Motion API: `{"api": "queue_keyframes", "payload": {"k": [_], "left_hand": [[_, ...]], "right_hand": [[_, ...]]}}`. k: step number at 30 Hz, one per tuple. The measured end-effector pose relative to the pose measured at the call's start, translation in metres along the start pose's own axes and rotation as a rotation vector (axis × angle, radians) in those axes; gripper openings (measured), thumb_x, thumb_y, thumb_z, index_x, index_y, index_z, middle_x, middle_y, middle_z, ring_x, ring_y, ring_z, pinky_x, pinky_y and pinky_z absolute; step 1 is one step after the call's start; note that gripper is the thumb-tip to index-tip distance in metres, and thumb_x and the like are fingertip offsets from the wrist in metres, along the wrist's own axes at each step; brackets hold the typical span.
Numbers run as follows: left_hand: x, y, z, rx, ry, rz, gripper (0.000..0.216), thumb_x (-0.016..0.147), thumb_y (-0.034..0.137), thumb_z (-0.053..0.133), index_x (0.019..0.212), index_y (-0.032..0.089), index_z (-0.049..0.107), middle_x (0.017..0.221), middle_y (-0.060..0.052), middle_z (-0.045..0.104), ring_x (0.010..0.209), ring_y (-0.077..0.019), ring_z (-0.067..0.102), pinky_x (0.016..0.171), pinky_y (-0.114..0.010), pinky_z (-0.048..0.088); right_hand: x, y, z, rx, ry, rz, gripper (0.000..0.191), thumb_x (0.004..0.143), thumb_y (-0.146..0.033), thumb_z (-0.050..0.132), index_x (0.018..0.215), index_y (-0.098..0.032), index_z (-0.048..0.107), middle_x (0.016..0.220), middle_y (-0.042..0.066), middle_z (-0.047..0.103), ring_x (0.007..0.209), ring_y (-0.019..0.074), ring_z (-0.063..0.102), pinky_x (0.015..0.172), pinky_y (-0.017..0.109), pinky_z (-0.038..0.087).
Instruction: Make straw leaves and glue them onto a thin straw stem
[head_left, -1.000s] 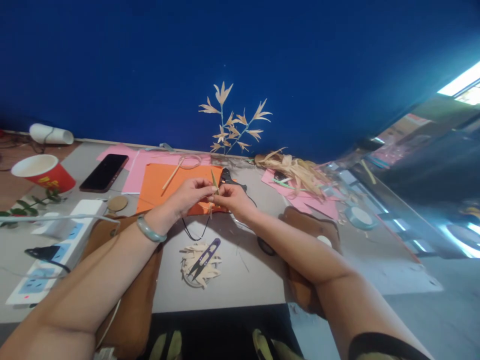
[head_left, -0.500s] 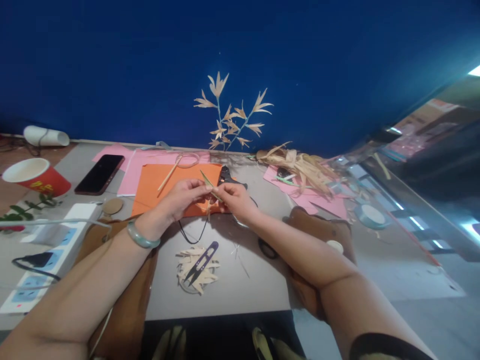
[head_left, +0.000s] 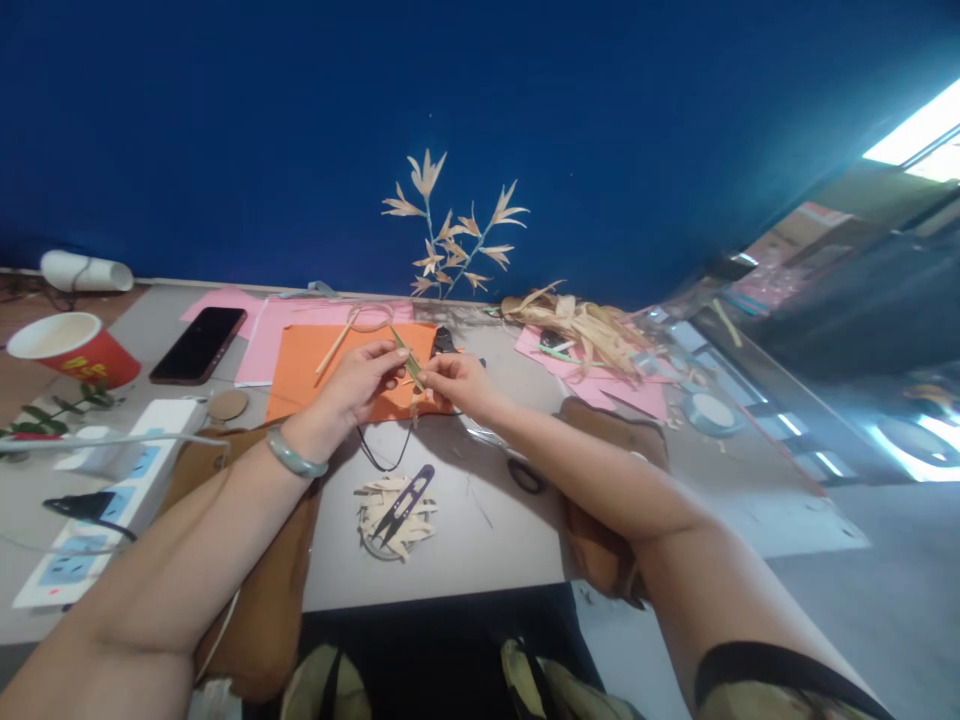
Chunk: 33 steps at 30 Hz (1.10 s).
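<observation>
My left hand [head_left: 362, 376] and my right hand [head_left: 454, 379] meet over the orange paper sheet [head_left: 322, 360], fingers pinched on a thin green-yellow leaf strip [head_left: 407, 358] that slants up to the left between them. A green bangle [head_left: 294, 455] sits on my left wrist. Nearer me on the grey table [head_left: 487, 540], purple thread snips [head_left: 405, 500] lie across a small heap of cut straw leaves [head_left: 390, 515]. A black cord [head_left: 379, 460] loops under my left hand.
A straw-leaf branch [head_left: 450, 240] stands against the blue wall. Dried husks [head_left: 585, 330] on pink paper lie right. A phone [head_left: 199, 343], red paper cup [head_left: 71, 348], white power strip [head_left: 112, 490], white roll [head_left: 82, 270] and tape roll [head_left: 709, 412] sit around.
The leaf strip has tilted further left between my fingers and both hands have shifted slightly away from me. The view has drifted a little.
</observation>
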<state>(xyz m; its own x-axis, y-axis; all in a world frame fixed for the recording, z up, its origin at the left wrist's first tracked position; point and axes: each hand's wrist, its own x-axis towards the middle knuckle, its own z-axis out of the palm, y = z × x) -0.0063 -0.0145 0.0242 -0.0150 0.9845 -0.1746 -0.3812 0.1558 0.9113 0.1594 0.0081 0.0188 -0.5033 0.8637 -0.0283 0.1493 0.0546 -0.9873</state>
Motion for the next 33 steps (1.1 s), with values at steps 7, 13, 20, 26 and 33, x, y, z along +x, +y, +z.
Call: {"api": "queue_keyframes", "payload": {"k": [7, 13, 20, 26, 33], "left_hand": [[0.0, 0.006, -0.003, 0.096, 0.027, -0.033, 0.016, 0.064, 0.015, 0.075, 0.07, 0.011, 0.061, 0.053, 0.004, 0.054, 0.043, -0.0034, 0.045, 0.038, -0.015, 0.027], [-0.001, 0.0, 0.0, 0.13, -0.058, -0.1, 0.013, 0.069, 0.01, 0.068, 0.067, 0.013, 0.055, 0.068, -0.005, 0.069, 0.041, -0.0033, 0.046, 0.038, -0.015, 0.031], [-0.005, -0.001, -0.001, 0.228, -0.115, -0.074, 0.012, 0.071, 0.018, 0.07, 0.068, 0.011, 0.06, 0.065, -0.003, 0.067, 0.039, -0.0013, 0.041, 0.035, -0.014, 0.022], [-0.006, 0.0, -0.001, 0.223, -0.148, -0.078, 0.016, 0.067, 0.02, 0.074, 0.066, 0.011, 0.06, 0.062, -0.002, 0.067, 0.039, -0.0006, 0.036, 0.038, -0.014, 0.025], [-0.005, -0.003, -0.004, 0.238, -0.152, -0.062, 0.019, 0.062, 0.025, 0.077, 0.069, 0.012, 0.065, 0.065, -0.007, 0.071, 0.04, -0.0021, 0.036, 0.04, -0.017, 0.029]], "right_hand": [[-0.04, -0.033, -0.047, -0.806, -0.172, 0.112, 0.013, 0.074, -0.028, 0.064, 0.078, -0.016, 0.069, 0.075, 0.003, 0.071, 0.064, 0.0123, 0.06, 0.061, 0.023, 0.042], [-0.097, -0.035, -0.077, -1.492, -0.412, 0.356, 0.013, 0.075, -0.03, 0.064, 0.075, -0.019, 0.071, 0.076, 0.008, 0.071, 0.07, 0.0197, 0.064, 0.057, 0.027, 0.033], [-0.119, -0.004, -0.082, -1.493, -0.266, 0.323, 0.017, 0.079, -0.034, 0.058, 0.079, -0.02, 0.067, 0.081, 0.007, 0.07, 0.076, 0.0209, 0.063, 0.057, 0.027, 0.029], [-0.115, 0.003, -0.084, -1.376, -0.22, 0.352, 0.023, 0.072, -0.04, 0.065, 0.085, -0.021, 0.067, 0.083, 0.005, 0.069, 0.074, 0.0183, 0.06, 0.058, 0.026, 0.032], [-0.111, 0.0, -0.08, -1.485, -0.176, 0.386, 0.016, 0.071, -0.031, 0.062, 0.081, -0.019, 0.069, 0.079, 0.008, 0.07, 0.075, 0.0211, 0.062, 0.057, 0.027, 0.031]]}}
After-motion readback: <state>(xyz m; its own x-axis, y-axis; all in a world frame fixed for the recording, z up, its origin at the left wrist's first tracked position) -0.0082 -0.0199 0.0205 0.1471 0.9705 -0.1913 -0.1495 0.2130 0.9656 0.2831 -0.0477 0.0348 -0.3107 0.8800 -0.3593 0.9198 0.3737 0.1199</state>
